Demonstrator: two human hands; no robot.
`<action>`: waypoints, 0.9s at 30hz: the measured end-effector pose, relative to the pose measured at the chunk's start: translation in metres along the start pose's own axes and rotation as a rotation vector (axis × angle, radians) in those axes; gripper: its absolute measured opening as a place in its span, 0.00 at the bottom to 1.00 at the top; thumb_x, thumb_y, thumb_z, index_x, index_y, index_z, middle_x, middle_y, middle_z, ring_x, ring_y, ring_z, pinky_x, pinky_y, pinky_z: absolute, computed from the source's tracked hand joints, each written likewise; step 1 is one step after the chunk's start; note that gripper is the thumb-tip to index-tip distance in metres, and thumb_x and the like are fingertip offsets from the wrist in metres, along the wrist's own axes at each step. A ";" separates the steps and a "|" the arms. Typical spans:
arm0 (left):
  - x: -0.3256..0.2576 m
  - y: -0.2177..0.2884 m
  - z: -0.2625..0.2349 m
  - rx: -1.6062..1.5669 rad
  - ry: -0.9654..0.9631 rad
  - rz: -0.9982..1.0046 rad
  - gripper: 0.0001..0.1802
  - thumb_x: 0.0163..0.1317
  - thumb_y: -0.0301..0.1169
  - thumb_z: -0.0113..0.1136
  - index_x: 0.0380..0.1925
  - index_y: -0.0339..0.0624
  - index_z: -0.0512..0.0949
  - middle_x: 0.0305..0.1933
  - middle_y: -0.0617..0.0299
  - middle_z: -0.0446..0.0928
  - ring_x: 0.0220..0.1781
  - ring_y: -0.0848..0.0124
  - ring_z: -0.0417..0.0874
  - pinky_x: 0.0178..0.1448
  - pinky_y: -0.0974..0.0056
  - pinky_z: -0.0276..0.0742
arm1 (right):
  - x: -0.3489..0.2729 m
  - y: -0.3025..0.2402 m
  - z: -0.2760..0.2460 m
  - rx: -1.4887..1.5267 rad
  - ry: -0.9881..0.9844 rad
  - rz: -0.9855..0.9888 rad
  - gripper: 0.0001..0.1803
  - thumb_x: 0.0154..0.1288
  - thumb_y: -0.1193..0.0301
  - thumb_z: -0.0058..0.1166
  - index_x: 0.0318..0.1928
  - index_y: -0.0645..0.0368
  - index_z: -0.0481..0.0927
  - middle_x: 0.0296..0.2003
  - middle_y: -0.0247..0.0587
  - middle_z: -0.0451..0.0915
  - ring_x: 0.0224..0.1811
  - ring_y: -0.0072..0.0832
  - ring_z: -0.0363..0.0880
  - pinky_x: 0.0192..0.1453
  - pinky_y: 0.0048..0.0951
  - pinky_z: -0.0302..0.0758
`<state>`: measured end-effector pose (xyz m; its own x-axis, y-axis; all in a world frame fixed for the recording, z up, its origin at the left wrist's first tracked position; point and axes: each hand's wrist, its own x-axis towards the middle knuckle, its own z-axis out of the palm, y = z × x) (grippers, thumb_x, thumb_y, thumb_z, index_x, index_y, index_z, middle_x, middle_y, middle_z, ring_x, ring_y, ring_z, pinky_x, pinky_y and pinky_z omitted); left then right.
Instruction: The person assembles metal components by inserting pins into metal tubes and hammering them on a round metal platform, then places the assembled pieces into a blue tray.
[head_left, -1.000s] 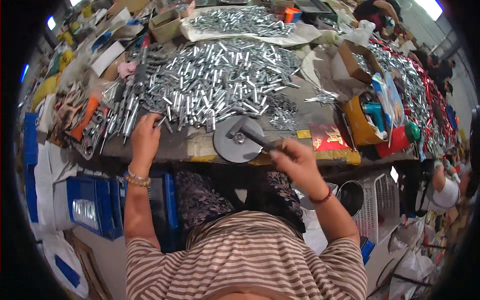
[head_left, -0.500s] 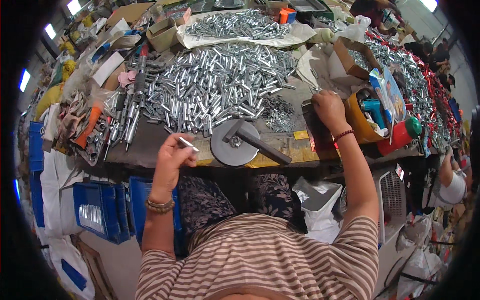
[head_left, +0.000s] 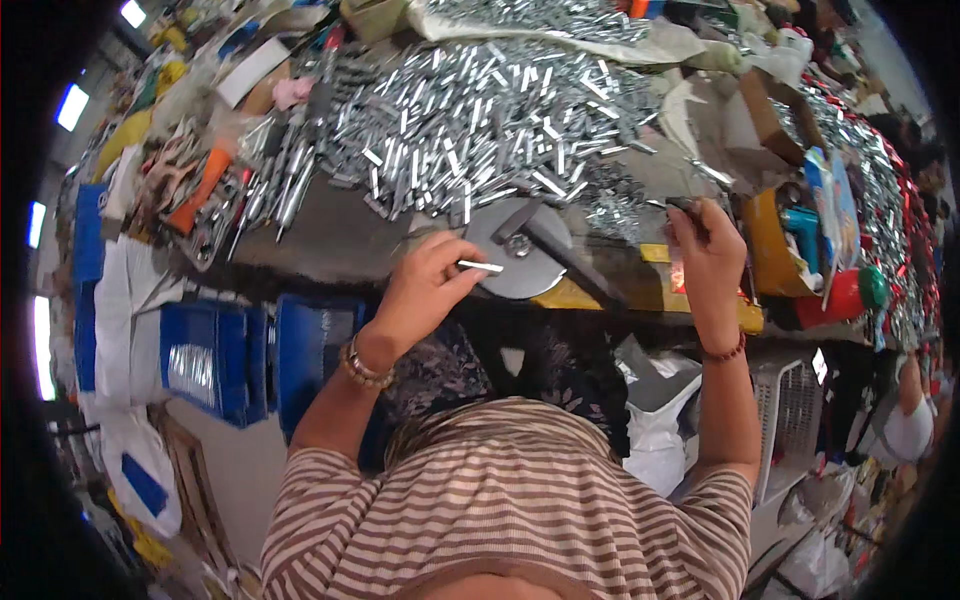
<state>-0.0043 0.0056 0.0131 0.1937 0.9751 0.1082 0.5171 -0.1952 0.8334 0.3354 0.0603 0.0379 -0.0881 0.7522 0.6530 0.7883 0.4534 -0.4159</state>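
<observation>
My left hand (head_left: 422, 288) is closed in a pinch on a short silver metal piece (head_left: 483, 266), which points right over the near left edge of a round grey metal disc (head_left: 512, 282). A hammer (head_left: 572, 262) lies across that disc, its handle slanting toward the bench's front edge. On the right, my right hand (head_left: 712, 262) is raised at the bench's front, thumb and fingers pressed together. Something small and dark shows at its fingertips, too small to name. Just left of those fingertips lies a heap of small metal parts (head_left: 612, 205).
A wide heap of silver metal pieces (head_left: 490, 120) covers the bench's middle. Tools (head_left: 295, 180) lie at left. A yellow container (head_left: 770, 240) and a red bottle with a green cap (head_left: 838, 300) stand at right. Blue bins (head_left: 205, 360) sit below the left edge.
My left hand has moved right with the metal piece, up to the disc. The right hand has drawn back toward me, its fingers now pinched. The whole view has shifted.
</observation>
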 end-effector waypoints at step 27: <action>-0.006 -0.006 0.008 0.237 0.113 0.199 0.07 0.61 0.28 0.71 0.39 0.45 0.88 0.39 0.60 0.80 0.44 0.60 0.84 0.48 0.58 0.80 | -0.044 -0.088 0.046 -0.010 -0.381 -0.269 0.08 0.52 0.74 0.64 0.36 0.55 0.83 0.36 0.37 0.77 0.40 0.38 0.81 0.45 0.39 0.77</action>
<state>-0.0024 -0.0001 0.0031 0.2238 0.9182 0.3268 0.6608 -0.3894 0.6417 0.2421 0.0090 0.0170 -0.5063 0.7315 0.4566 0.7125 0.6532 -0.2564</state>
